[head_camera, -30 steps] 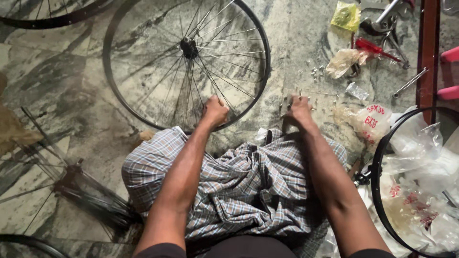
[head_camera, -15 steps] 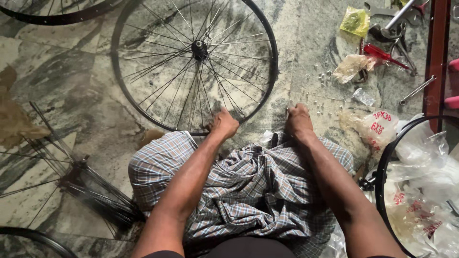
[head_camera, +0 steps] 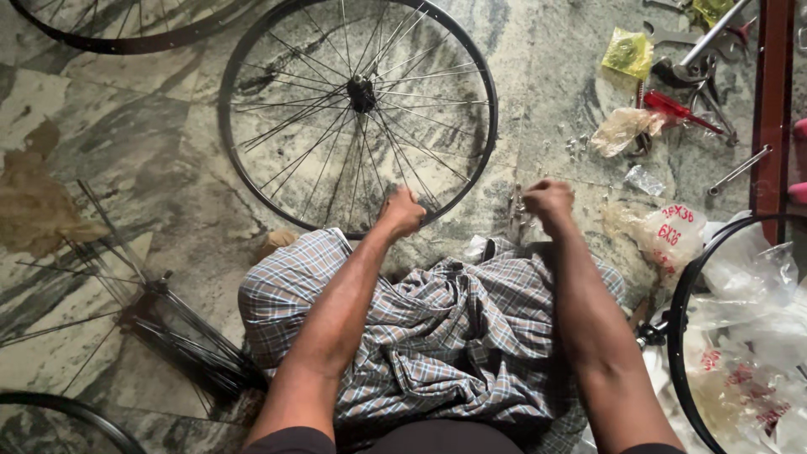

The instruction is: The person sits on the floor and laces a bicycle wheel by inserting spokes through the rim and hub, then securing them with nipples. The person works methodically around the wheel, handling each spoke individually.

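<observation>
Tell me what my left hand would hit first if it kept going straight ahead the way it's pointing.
Your left hand is already at the near rim of the bicycle wheel; going on it would likely meet the spokes, though height is unclear.

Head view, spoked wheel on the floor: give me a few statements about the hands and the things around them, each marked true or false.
1. The left hand rests at the near rim of the spoked wheel. True.
2. The wheel stands upright against a wall. False: it lies flat on the stone floor.
3. The right hand is closed into a loose fist. True.
4. A bundle of loose spokes lies beside the right hand. False: it lies to the person's left.
5. The red-handled tool is in the right hand. False: it lies apart on the floor.
</observation>
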